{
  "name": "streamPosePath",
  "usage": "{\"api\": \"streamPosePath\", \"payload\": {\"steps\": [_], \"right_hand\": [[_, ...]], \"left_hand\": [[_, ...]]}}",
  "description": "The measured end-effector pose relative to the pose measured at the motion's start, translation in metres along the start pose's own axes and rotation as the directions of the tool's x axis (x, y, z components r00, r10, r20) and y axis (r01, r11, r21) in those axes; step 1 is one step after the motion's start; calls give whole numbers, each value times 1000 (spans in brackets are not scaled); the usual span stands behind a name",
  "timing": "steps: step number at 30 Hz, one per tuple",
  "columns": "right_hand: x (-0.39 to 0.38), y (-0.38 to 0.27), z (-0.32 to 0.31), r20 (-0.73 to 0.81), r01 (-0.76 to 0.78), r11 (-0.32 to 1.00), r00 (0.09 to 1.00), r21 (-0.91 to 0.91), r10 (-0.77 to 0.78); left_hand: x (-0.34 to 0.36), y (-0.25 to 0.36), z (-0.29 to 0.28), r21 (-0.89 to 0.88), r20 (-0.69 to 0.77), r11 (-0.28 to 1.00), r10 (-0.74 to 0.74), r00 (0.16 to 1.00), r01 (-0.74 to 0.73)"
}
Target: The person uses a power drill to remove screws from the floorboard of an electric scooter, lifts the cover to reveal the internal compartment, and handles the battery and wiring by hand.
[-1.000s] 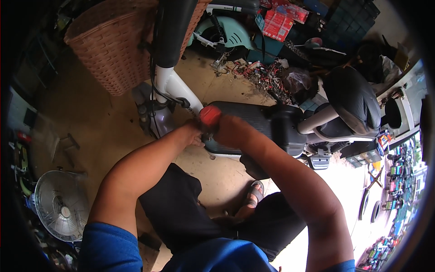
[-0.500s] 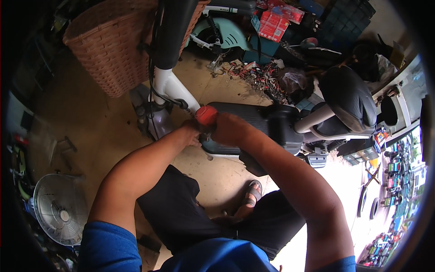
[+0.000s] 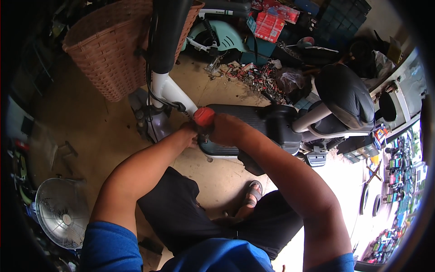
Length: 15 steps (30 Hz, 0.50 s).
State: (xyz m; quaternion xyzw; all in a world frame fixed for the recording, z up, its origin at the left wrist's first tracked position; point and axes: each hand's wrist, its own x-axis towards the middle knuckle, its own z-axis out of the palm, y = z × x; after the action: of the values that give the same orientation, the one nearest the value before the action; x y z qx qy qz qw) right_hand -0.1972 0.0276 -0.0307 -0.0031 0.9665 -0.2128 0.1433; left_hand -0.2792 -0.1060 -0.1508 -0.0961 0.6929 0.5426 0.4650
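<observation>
My right hand [image 3: 223, 130] grips a red, rounded tool [image 3: 204, 117] at the front end of the black ribbed footboard [image 3: 247, 118] of an electric scooter. My left hand [image 3: 189, 134] is just left of the tool with its fingers curled, and what it holds is mostly hidden. The white frame tube [image 3: 179, 95] runs down toward both hands, with black cables [image 3: 167, 102] along it. Above stands the black stem [image 3: 170, 31] beside a brown woven basket [image 3: 106, 50]. The black seat [image 3: 344, 97] is at the right, and a purple-grey fender [image 3: 159, 127] sits left of the hands.
A standing fan [image 3: 61, 208] is at the lower left. Behind the scooter lie tangled wires [image 3: 256, 79], red boxes [image 3: 267, 27] and a mint-green scooter [image 3: 226, 36]. Tyres [image 3: 376, 206] lie in the bright doorway at the right, with many parked scooters [image 3: 394, 181] beyond. My legs straddle the floor below.
The view has shifted slightly, with the scooter a little further left in the picture. Both hands and the red tool stay at the front of the footboard, almost unmoved.
</observation>
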Motion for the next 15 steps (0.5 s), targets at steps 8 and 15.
{"api": "streamPosePath", "payload": {"steps": [8, 15], "right_hand": [[-8, 4, -2, -35, 3, 998, 999, 55, -1], [-22, 15, -1, -45, 87, 993, 995, 74, -84]], "left_hand": [[-1, 3, 4, -97, 37, 994, -49, 998, 52], [31, -11, -6, 29, 110, 999, -41, 993, 38]]}}
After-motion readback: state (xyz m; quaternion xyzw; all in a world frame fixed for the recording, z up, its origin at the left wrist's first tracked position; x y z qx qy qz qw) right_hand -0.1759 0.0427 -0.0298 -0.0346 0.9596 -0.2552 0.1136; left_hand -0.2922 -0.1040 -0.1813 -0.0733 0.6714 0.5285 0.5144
